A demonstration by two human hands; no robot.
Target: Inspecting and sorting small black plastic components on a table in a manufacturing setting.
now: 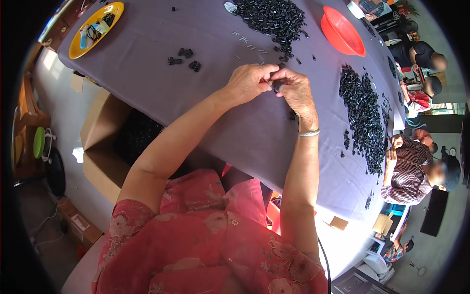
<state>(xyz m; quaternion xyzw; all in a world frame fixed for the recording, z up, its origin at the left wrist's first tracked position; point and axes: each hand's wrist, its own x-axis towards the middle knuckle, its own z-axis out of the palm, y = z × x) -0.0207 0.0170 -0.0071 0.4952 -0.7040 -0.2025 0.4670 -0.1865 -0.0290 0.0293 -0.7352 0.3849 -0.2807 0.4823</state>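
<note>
My left hand [248, 83] and my right hand [295, 90] meet above the grey tablecloth [215, 137]. Between their fingertips is a small black plastic piece [277, 85], pinched from both sides and partly covered by the fingers. Its exact kind is too small to tell. A few thin clear pins [250, 47] lie just beyond the hands, below a large heap of black plastic pieces [269, 22]. Left of my left hand sit several black parts [185, 52] in a loose group. Another black part [293, 115] rests beside my right wrist.
A yellow plate [75, 50] with small items stands at the far left, a red bowl [342, 34] at the far right. A second black heap [362, 117] spreads along the right, where a person in a striped shirt [409, 169] sits. An open cardboard box [100, 122] is below the table's left edge.
</note>
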